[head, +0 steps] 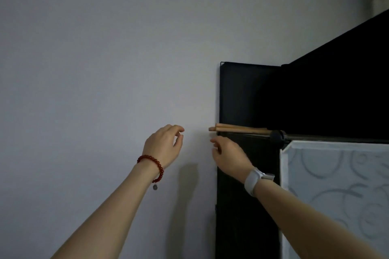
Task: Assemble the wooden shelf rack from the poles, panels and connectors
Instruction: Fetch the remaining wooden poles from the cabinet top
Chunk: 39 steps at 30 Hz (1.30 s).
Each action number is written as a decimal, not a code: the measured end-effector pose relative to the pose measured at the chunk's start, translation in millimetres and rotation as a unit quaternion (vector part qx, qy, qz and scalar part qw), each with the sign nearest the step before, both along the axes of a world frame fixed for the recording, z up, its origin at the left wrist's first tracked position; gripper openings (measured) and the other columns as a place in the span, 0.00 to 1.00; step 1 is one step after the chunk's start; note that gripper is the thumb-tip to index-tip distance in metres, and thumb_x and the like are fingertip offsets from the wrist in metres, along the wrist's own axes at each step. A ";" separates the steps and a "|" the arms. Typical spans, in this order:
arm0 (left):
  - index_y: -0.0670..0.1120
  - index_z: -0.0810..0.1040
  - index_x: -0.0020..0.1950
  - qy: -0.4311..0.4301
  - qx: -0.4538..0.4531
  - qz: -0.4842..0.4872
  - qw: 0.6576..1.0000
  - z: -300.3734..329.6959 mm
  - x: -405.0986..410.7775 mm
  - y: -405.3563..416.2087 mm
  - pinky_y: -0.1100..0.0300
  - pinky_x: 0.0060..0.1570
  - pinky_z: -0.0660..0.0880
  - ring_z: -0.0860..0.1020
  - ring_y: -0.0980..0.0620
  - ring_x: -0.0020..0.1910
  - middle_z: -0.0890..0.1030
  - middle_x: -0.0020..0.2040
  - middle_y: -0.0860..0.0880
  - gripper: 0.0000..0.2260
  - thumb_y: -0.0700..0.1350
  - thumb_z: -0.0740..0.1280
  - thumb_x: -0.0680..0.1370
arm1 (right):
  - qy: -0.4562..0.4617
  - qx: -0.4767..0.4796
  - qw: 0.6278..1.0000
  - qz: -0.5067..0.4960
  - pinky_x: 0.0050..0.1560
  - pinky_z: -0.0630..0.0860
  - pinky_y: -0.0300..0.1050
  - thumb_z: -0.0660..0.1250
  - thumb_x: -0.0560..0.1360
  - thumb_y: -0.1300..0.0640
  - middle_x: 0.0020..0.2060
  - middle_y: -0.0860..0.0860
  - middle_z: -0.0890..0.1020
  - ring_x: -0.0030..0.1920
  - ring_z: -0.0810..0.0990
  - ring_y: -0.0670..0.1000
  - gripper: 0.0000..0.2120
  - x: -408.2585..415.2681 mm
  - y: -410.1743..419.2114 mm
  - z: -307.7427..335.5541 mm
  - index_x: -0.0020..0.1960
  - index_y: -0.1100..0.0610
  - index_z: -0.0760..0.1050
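Two wooden poles (240,128) lie side by side on top of a black cabinet, their ends sticking out past its left edge. A black round connector (277,136) sits at their right end. My right hand (228,154) is raised just below the pole ends, fingers loosely curled, holding nothing. My left hand (163,145) hovers in front of the wall to the left of the poles, fingers relaxed and empty. It has a red bead bracelet on the wrist; the right wrist wears a white watch.
A black panel (248,94) stands upright against the grey wall (105,59) above the poles. A white patterned panel (336,185) fronts the cabinet at the lower right. The black cabinet side (242,216) runs down to the frame's bottom.
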<state>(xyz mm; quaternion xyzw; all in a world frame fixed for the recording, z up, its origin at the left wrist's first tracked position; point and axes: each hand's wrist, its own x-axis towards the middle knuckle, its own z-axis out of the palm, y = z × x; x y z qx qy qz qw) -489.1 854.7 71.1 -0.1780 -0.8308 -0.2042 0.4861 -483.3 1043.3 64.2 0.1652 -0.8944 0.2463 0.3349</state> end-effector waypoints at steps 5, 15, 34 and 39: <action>0.49 0.73 0.64 0.014 -0.107 0.016 0.994 -2.2 -114.1 -21.0 0.60 0.55 0.67 0.73 0.53 0.58 0.76 0.60 0.53 0.14 0.47 0.56 0.81 | 0.122 0.181 0.954 -0.204 0.60 0.68 0.48 0.57 0.79 0.57 0.65 0.51 0.71 0.64 0.68 0.54 0.18 -96.5 -13.4 10.6 0.68 0.54 0.66; 0.50 0.70 0.67 0.012 -0.113 -0.055 0.992 -0.1 -282.3 -19.5 0.62 0.55 0.65 0.71 0.54 0.61 0.72 0.64 0.54 0.15 0.47 0.53 0.81 | 0.027 0.317 0.849 -0.423 0.55 0.69 0.53 0.58 0.79 0.51 0.65 0.57 0.67 0.63 0.67 0.61 0.22 -237.9 -16.8 56.7 0.71 0.52 0.58; 0.44 0.60 0.73 -0.107 -0.192 -0.179 0.959 42.0 -351.4 121.3 0.51 0.58 0.70 0.67 0.44 0.64 0.66 0.69 0.43 0.19 0.47 0.53 0.82 | 0.139 0.349 0.825 -0.422 0.24 0.68 0.39 0.76 0.62 0.59 0.34 0.51 0.76 0.31 0.73 0.51 0.11 -145.4 -6.9 49.9 0.42 0.56 0.77; 0.40 0.73 0.51 -0.071 -0.162 -0.193 0.965 41.6 -350.6 124.2 0.57 0.42 0.71 0.77 0.45 0.46 0.76 0.50 0.41 0.09 0.34 0.54 0.79 | 0.102 0.378 0.830 -0.396 0.36 0.64 0.42 0.58 0.79 0.58 0.55 0.54 0.69 0.48 0.66 0.54 0.09 -144.8 4.1 53.1 0.59 0.57 0.69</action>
